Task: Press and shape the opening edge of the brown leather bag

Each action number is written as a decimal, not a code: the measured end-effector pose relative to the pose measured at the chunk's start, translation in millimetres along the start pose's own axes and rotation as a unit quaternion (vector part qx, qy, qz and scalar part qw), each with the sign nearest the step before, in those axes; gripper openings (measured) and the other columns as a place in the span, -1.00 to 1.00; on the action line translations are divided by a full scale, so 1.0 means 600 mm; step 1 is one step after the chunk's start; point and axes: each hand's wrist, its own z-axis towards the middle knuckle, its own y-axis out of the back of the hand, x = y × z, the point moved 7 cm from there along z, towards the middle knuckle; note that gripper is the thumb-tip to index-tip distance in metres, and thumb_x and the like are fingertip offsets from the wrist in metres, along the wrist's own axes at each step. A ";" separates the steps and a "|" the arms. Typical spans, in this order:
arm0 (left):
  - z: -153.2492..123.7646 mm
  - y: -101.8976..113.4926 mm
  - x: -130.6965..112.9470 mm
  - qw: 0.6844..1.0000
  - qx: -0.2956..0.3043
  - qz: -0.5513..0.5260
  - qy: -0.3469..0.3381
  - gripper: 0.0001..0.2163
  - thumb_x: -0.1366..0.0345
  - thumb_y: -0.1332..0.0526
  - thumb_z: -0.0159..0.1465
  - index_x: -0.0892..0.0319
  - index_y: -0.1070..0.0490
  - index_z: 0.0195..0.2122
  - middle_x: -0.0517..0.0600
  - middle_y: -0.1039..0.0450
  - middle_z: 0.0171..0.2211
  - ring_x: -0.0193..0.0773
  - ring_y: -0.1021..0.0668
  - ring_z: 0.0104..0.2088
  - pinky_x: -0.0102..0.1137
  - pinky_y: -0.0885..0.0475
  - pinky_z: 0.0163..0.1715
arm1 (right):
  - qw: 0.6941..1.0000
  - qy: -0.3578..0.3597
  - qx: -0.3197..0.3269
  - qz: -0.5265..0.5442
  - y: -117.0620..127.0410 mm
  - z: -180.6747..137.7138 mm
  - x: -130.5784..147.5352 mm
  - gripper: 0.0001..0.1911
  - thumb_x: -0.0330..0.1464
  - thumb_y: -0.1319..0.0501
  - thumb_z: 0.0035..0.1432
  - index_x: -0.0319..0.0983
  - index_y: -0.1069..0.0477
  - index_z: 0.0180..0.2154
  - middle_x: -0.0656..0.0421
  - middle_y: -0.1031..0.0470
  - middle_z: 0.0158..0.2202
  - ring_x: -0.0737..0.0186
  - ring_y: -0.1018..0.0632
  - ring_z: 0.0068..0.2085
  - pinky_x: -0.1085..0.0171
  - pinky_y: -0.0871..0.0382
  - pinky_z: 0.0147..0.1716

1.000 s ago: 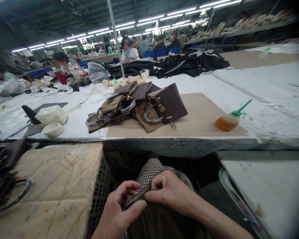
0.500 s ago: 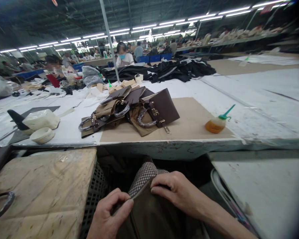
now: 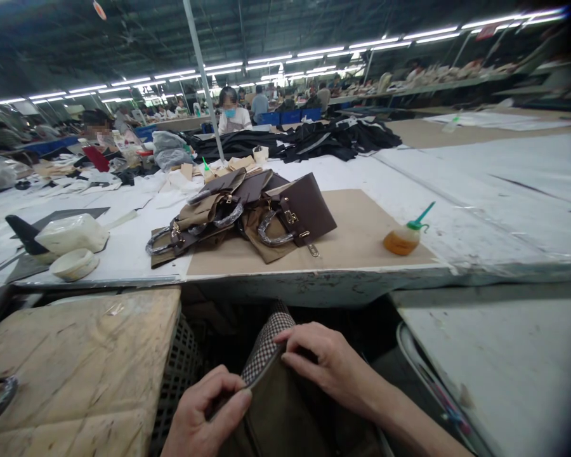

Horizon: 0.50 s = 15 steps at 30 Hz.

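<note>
Across the white worktable (image 3: 480, 190) lies a heap of brown handbags (image 3: 247, 206), no lettering legible. In my lap sits an olive-brown leather piece (image 3: 285, 412); my right hand (image 3: 326, 365) pinches its top edge, my left hand (image 3: 209, 412) grips the same edge.

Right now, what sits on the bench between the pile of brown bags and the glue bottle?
Head view: nothing stands between the brown bags and the glue bottle; that stretch is bare tan board lying on the white bench.

Handbag factory floor, long worktables (image 3: 480, 190), stacked handbags (image 3: 247, 209), seated workers (image 3: 231, 114)
</note>
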 end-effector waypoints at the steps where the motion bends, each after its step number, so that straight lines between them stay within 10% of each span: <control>1: 0.000 -0.001 0.000 1.000 0.005 0.002 0.002 -0.69 0.01 -0.23 0.28 0.15 -0.51 -0.42 -0.10 -0.30 -0.45 -0.34 -0.39 -0.42 -0.51 -0.26 -0.40 | 1.000 -0.012 -0.001 0.005 -0.001 0.000 -0.005 -0.93 -0.38 -0.24 0.27 -0.16 -0.48 -0.31 0.23 -0.61 -0.14 0.21 -0.54 -0.12 0.25 -0.35 -0.08; 15: 0.040 0.000 0.017 0.993 0.085 0.071 0.045 -0.74 0.06 -0.19 0.33 0.09 -0.53 -0.13 -0.10 -0.45 -0.36 -0.28 -0.46 -0.33 -0.47 -0.32 -0.33 | 0.993 -0.112 -0.015 -0.039 -0.016 0.013 -0.034 -0.89 -0.38 -0.24 0.14 -0.20 -0.43 -0.45 0.24 -0.52 -0.46 0.25 -0.49 -0.38 0.32 -0.25 -0.35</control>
